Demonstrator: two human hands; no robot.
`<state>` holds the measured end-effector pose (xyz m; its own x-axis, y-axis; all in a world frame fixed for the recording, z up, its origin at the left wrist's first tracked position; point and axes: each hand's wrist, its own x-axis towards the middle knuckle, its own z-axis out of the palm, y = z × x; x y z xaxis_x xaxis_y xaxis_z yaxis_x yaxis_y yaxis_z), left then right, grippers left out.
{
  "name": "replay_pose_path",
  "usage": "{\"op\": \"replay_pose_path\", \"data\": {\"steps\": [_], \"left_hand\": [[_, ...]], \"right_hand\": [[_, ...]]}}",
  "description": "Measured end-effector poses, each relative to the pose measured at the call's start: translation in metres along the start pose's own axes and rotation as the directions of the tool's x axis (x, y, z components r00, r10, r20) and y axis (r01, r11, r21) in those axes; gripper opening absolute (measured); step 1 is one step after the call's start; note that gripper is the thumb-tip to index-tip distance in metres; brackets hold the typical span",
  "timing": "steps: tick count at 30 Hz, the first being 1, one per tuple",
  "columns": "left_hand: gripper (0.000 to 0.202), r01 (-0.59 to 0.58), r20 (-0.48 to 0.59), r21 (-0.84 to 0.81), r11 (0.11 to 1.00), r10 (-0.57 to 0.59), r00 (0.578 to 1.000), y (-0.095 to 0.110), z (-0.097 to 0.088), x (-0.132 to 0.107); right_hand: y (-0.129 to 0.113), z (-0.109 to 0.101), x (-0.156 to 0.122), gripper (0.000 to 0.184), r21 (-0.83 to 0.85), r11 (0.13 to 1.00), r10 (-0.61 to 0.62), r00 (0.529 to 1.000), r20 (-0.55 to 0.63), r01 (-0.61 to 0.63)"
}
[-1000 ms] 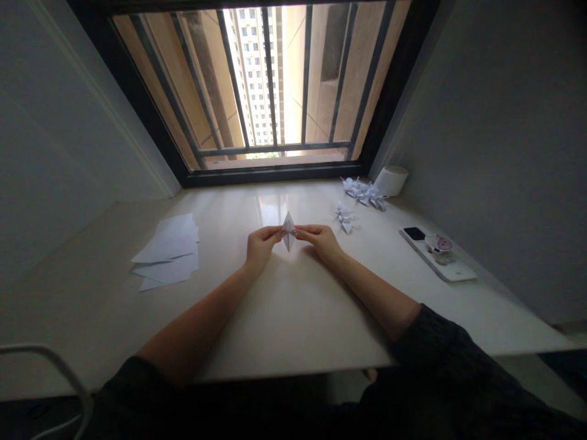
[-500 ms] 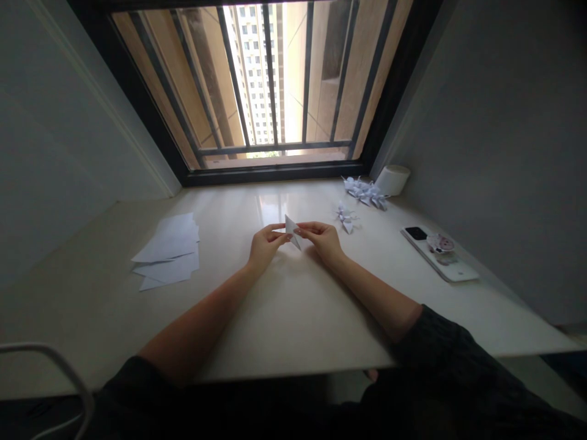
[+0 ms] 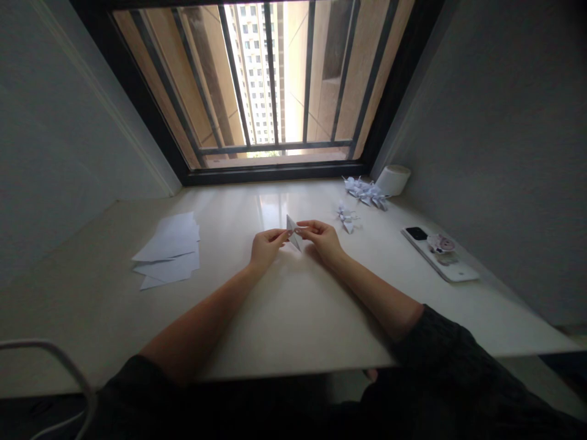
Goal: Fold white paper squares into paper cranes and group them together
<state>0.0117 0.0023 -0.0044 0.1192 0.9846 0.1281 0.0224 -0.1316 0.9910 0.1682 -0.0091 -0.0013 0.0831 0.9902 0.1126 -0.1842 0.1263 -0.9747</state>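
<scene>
A small folded white paper piece (image 3: 293, 231) is held just above the pale table (image 3: 284, 305), a little past its middle. My left hand (image 3: 265, 246) pinches its left side with closed fingers. My right hand (image 3: 322, 236) pinches its right side at the top, fingers pressed together. The piece is pointed at both ends and tilted, with its upper tip leaning left.
A loose stack of white sheets (image 3: 169, 250) lies to the left. A finished paper crane (image 3: 345, 217) sits right of my hands, and several more (image 3: 365, 192) stand by a white roll (image 3: 392, 179). A phone (image 3: 439, 252) lies at the right. A barred window (image 3: 275, 91) is ahead.
The folded piece stood upright a second ago and is now tilted with its top leaning left. Both hands have shifted slightly and kept their pinch on it.
</scene>
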Motion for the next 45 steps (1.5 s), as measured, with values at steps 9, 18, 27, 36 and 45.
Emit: {"op": "replay_pose_path", "data": {"steps": [9, 18, 27, 36, 45], "left_hand": [[0.037, -0.025, 0.085, 0.126, 0.992, 0.015, 0.996, 0.005, 0.0, -0.003], [0.037, -0.002, 0.163, 0.049, 0.999, -0.006, 0.987, 0.006, 0.0, -0.002], [0.04, -0.049, 0.27, 0.169, 0.984, 0.002, 0.963, 0.009, -0.002, -0.003], [0.042, -0.074, 0.304, 0.2, 0.977, 0.01, 0.953, 0.007, -0.002, -0.003], [0.041, -0.1, 0.357, 0.269, 0.958, -0.003, 0.934, 0.007, -0.002, -0.004]], "right_hand": [[0.003, 0.003, -0.001, 0.046, 0.012, 0.999, -0.045, 0.999, -0.009, 0.046], [0.0, 0.0, 0.0, 0.047, -0.005, 1.0, -0.02, 0.998, 0.067, 0.021], [-0.004, -0.008, 0.003, 0.028, -0.144, 0.99, -0.004, 0.997, 0.082, 0.016], [-0.001, -0.002, -0.001, 0.026, -0.034, 0.999, 0.002, 0.996, 0.084, 0.001], [0.002, -0.009, 0.004, 0.027, -0.067, 0.997, -0.027, 0.998, 0.049, 0.031]]}}
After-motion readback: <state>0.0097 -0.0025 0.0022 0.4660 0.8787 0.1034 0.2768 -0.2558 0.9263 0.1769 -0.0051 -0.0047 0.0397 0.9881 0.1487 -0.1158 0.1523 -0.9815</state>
